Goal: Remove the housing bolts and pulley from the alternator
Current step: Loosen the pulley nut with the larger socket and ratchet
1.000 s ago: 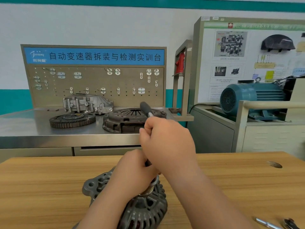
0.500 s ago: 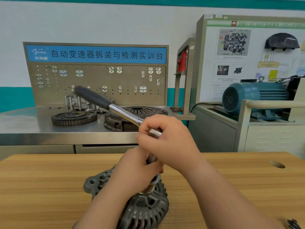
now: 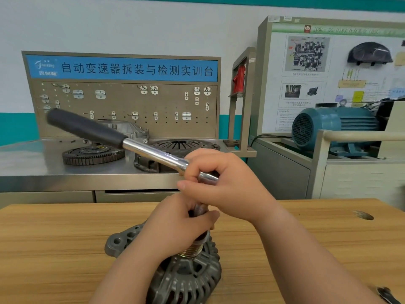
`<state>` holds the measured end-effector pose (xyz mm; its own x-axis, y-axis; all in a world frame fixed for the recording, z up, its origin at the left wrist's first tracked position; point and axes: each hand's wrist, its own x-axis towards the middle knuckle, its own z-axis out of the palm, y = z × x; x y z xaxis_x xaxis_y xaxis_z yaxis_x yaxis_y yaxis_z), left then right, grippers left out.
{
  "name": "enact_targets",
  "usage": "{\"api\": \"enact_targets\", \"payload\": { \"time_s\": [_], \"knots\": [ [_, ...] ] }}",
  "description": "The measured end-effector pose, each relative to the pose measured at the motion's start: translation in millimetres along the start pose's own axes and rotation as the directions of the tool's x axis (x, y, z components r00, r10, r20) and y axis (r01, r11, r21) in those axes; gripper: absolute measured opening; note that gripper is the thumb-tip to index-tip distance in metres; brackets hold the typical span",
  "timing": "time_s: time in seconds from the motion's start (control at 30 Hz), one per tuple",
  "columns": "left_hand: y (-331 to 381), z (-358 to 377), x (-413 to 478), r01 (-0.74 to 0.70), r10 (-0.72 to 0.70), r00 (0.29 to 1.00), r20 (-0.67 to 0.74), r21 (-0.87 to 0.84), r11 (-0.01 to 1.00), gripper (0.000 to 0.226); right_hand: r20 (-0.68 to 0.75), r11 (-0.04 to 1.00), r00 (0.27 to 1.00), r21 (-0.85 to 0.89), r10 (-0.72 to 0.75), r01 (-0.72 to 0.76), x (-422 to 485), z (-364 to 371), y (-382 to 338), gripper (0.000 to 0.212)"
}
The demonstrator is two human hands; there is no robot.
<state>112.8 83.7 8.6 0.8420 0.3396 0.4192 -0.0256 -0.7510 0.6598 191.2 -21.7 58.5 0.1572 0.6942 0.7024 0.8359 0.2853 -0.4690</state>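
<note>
Lower centre: the left hand (image 3: 175, 224), fingers curled round the socket (image 3: 199, 210) above the pulley (image 3: 192, 249) (steadying it, likely); the right hand (image 3: 225, 185) grips the ratchet (image 3: 114, 139) shaft for leverage.

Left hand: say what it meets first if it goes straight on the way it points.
Probably the right hand, gripping the ratchet wrench just above and beyond the left hand on the socket; their gap in depth is unclear.

The alternator (image 3: 186, 279) is cut off by the lower edge. The pulley (image 3: 191, 251) is mostly covered by the left hand (image 3: 175, 227), and the head of the ratchet (image 3: 153, 153) by the right hand (image 3: 225, 185).
</note>
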Motion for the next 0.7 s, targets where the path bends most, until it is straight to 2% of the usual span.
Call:
{"api": "enact_targets", "payload": {
  "time_s": [0.07,0.13,0.2,0.3,0.37,0.43,0.5,0.57,0.63,0.7],
  "knots": [
    [0,0,-1,-0.001,0.001,1.000,0.000,0.007,1.000,0.034,0.013,0.999,1.000,0.046,-0.019,0.018,0,-1,1,0.021],
    [0,2,0,0.007,-0.007,1.000,-0.017,0.009,1.000,0.040,-0.050,0.999,0.998,0.013,0.042,-0.041,0,3,0,0.023],
    [0,4,1,0.023,-0.022,0.999,-0.039,0.013,1.000,0.037,-0.160,0.973,0.980,-0.179,0.119,-0.147,0,12,-3,0.024],
    [-1,4,2,0.040,-0.037,0.998,-0.051,0.055,0.998,0.041,-0.272,0.811,0.944,-0.498,0.188,-0.306,4,25,-11,0.030],
    [-2,4,3,0.038,-0.034,0.998,-0.048,0.069,0.997,0.040,-0.305,0.748,0.930,-0.564,0.205,-0.350,8,25,-12,0.036],
    [-3,4,3,0.028,-0.025,0.999,-0.041,0.061,0.998,0.037,-0.291,0.778,0.933,-0.528,0.213,-0.342,7,23,-12,0.041],
    [-4,3,3,-0.003,0.005,0.999,-0.036,0.032,0.999,0.031,-0.237,0.855,0.957,-0.447,0.168,-0.261,4,19,-12,0.039],
    [-3,1,3,-0.022,0.022,0.999,-0.027,-0.007,1.000,0.017,-0.159,0.942,0.980,-0.293,0.120,-0.163,2,14,-9,0.032],
    [-2,0,2,-0.028,0.028,1.000,-0.011,-0.009,1.000,0.021,-0.056,0.995,0.997,-0.086,0.052,-0.057,1,6,-3,0.028],
    [-2,0,1,-0.034,0.034,0.999,-0.004,0.006,0.999,0.028,0.020,0.999,1.000,0.041,-0.020,0.019,-1,0,1,0.025]
  ]
}}
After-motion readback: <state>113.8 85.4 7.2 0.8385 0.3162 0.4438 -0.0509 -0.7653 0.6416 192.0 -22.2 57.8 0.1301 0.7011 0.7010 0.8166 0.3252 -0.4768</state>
